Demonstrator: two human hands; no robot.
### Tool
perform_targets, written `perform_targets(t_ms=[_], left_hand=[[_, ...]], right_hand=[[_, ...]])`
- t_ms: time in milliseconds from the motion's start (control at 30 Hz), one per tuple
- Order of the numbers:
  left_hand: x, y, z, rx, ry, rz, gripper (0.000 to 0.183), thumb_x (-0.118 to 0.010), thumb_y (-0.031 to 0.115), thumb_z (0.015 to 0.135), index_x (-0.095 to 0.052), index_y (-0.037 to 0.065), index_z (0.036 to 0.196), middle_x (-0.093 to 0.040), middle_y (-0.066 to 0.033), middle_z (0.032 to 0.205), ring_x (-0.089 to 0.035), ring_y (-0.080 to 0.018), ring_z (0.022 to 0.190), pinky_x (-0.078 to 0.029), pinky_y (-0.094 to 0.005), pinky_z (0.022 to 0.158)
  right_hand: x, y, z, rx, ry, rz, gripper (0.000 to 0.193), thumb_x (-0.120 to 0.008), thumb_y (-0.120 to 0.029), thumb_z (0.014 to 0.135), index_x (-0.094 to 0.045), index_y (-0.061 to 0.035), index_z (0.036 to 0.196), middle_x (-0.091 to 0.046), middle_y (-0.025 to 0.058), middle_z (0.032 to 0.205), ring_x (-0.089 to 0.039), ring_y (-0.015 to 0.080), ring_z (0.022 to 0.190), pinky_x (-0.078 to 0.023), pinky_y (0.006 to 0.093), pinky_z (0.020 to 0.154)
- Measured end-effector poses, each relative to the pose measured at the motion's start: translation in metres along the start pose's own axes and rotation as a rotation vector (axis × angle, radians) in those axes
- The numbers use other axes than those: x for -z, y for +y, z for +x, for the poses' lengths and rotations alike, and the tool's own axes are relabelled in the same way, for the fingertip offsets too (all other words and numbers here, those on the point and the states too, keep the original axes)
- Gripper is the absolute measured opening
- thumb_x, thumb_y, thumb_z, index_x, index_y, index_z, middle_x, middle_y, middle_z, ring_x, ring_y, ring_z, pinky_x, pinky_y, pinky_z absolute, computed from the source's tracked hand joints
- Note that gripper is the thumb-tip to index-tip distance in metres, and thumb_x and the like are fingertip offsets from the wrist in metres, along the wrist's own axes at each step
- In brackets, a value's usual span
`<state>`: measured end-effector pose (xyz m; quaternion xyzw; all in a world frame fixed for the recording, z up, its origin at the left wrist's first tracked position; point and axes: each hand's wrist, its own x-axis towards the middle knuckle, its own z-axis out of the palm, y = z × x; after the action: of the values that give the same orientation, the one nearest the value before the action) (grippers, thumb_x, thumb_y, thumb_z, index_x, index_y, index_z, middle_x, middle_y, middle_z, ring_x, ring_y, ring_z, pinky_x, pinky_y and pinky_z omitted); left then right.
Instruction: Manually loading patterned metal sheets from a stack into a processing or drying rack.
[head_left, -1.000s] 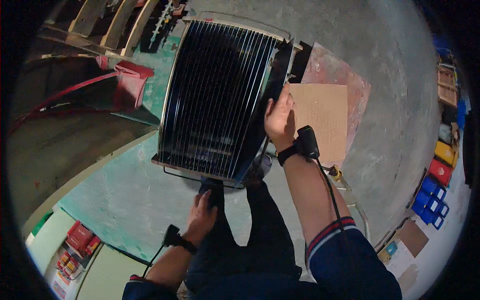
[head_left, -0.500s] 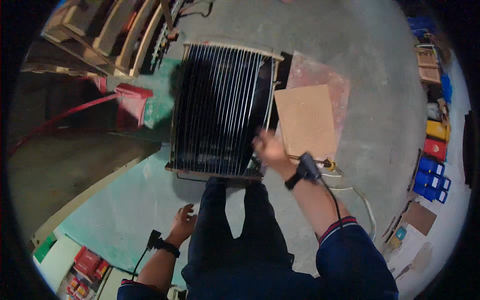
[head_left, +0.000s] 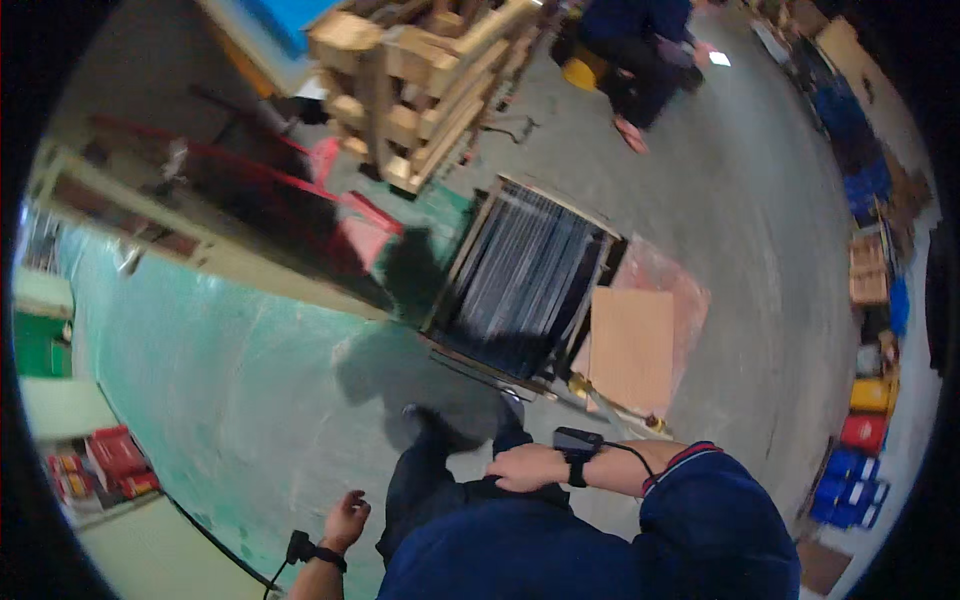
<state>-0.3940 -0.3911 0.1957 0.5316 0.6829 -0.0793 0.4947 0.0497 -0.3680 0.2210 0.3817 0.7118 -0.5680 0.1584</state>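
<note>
My left hand (head_left: 347, 518) hangs at my left side, over the floor. Its fingers are loosely bent and apart, and nothing is in it. My right hand (head_left: 528, 467) is across the front of my upper thigh, fingers pointing left and partly hidden at their tips; no held thing shows. Ahead of my feet a rectangular frame (head_left: 466, 262) stands on the floor, filled with a row of long thin dark strips (head_left: 525, 270). Both hands are apart from it. A flat brown cardboard sheet (head_left: 632, 345) lies along its right side.
Stacked wooden pallets (head_left: 400, 90) and a red metal piece (head_left: 365, 235) are beyond the frame to the left. Another person (head_left: 640, 50) crouches at the far side. Blue bins (head_left: 850, 485) line the right. A pale hose (head_left: 600, 405) lies near the cardboard.
My right hand has drawn back from the frame's right edge to my thigh. The view has turned and lifted, so the frame looks smaller and tilted, and the crouching person now shows.
</note>
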Motion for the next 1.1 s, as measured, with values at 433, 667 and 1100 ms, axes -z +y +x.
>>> perform_targets(t_ms=[433, 667, 1100], left_hand=[[0.062, -0.307, -0.062, 0.398, 0.262, -0.671, 0.053, -0.065, 0.034, 0.091, -0.059, 0.005, 0.135, -0.069, -0.0198, 0.123, -0.066, -0.0337, 0.113, -0.052, -0.0413, 0.097], [0.261, -0.42, -0.054, 0.421, 0.458, -0.758, 0.051, -0.065, 0.031, 0.091, -0.06, 0.003, 0.133, -0.07, -0.0196, 0.117, -0.068, -0.0323, 0.105, -0.053, -0.0402, 0.093], [0.531, -0.545, -0.032, 0.85, 0.492, -0.752, 0.054, -0.07, 0.039, 0.084, -0.066, 0.006, 0.127, -0.071, -0.0183, 0.116, -0.067, -0.034, 0.108, -0.052, -0.0415, 0.097]], right_hand=[[0.13, -0.273, 0.315, 0.085, 0.01, -0.271, 0.04, -0.052, -0.032, 0.099, -0.064, -0.0001, 0.121, -0.067, 0.0231, 0.118, -0.062, 0.0418, 0.111, -0.05, 0.0474, 0.095], [0.189, -0.429, 0.481, 0.206, -0.074, -0.342, 0.045, -0.055, -0.033, 0.098, -0.061, -0.0006, 0.129, -0.067, 0.0229, 0.12, -0.062, 0.04, 0.114, -0.049, 0.0461, 0.098], [0.63, -0.689, 0.955, 0.049, 0.171, -0.847, 0.041, -0.057, -0.027, 0.09, -0.063, -0.0032, 0.123, -0.068, 0.0243, 0.117, -0.063, 0.0414, 0.111, -0.052, 0.0491, 0.095]])
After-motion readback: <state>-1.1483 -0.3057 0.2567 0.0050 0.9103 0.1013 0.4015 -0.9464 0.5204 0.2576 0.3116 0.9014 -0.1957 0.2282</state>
